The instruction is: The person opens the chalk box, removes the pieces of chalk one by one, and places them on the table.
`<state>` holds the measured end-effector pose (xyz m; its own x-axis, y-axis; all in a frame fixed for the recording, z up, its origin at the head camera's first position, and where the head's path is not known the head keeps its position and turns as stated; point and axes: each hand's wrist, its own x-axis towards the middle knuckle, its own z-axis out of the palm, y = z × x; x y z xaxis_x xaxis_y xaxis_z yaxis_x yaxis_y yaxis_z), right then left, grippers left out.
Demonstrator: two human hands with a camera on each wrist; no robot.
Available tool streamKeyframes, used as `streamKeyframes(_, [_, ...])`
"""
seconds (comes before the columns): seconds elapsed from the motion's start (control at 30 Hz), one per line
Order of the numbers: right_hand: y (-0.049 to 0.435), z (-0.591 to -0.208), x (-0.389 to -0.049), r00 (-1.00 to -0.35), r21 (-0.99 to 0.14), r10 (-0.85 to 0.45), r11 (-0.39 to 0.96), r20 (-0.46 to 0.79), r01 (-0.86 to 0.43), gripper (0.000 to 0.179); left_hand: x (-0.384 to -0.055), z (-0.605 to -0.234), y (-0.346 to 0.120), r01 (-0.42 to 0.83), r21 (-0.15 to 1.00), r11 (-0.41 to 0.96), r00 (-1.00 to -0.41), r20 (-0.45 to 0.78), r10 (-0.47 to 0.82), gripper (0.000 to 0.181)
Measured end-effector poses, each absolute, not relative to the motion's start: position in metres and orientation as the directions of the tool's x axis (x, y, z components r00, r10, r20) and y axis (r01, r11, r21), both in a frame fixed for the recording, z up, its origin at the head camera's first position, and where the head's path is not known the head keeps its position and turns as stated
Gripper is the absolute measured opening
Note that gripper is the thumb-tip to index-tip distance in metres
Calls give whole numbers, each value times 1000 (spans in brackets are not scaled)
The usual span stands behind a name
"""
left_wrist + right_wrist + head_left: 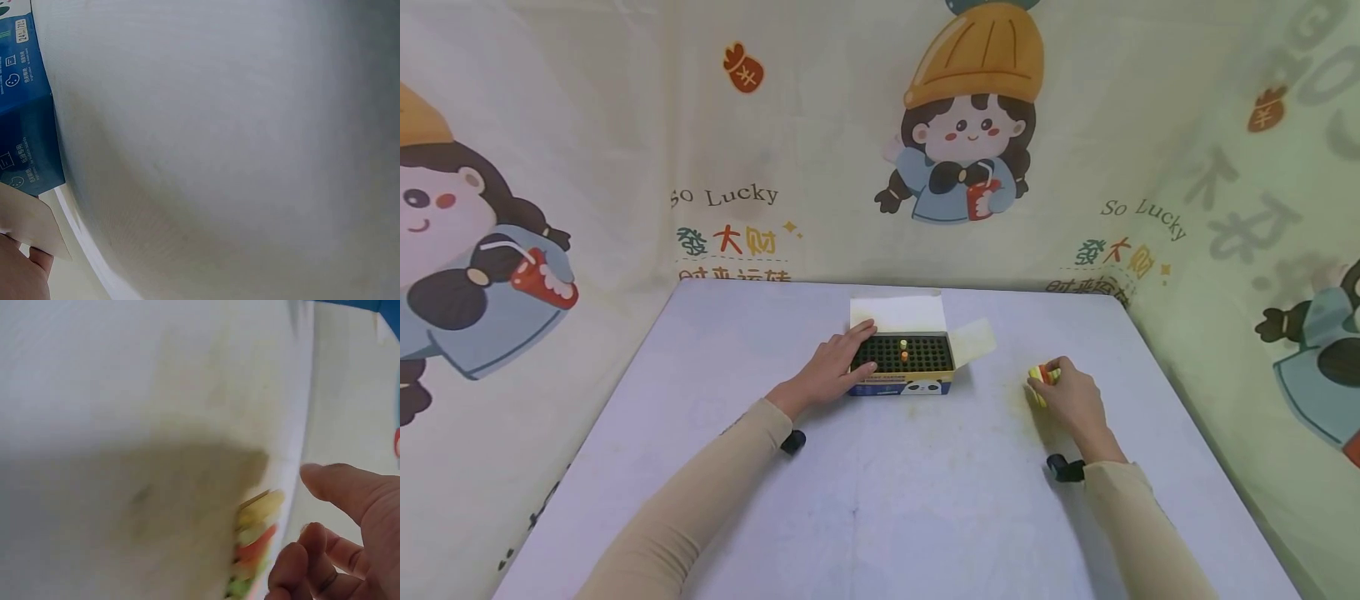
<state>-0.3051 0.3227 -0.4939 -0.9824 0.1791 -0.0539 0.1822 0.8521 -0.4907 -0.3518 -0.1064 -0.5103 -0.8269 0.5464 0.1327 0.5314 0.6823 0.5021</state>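
A blue and yellow carton with a panda print stands with its lid raised. Inside sits a black tray full of small holes, holding a yellow-green stick and an orange stick upright. My left hand rests on the carton's left end, thumb over the front rim and fingers stretched toward the back corner; the left wrist view shows it against a pale flap. At the right, my right hand is at a blurred cluster of yellow, orange-red and green sticks, with thumb and bent fingers apart.
The carton's raised lid stands at its back and a side flap sticks out to the right. All of this is on a white-covered table. A printed cloth hangs behind and along both sides.
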Motion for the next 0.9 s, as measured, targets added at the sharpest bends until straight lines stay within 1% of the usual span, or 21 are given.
streamKeyframes(0.2, [304,-471,-308,-982,-515,172,850,75,109,45,-351,-508,-106,531,498,686,-827,128,547,73])
streamKeyframes(0.4, [273,-447,-317,-970,-549,177,834,164,59,41,-350,-506,-105,514,487,707,-836,98,540,73])
streamKeyframes(0.6, [240,-432,-328,-949,-571,149,820,277,-38,27,-350,-509,-105,519,488,702,-833,105,543,73])
streamKeyframes(0.73, [218,-423,-330,-934,-584,145,808,326,-78,22,-350,-510,-106,527,493,692,-829,118,547,73])
streamKeyframes(0.8, [208,-420,-331,-928,-583,139,806,345,-96,20,-350,-510,-105,527,496,690,-829,122,546,73])
streamKeyframes(0.9, [194,-416,-331,-917,-556,93,818,387,-151,18,-350,-510,-105,525,493,694,-831,121,543,73])
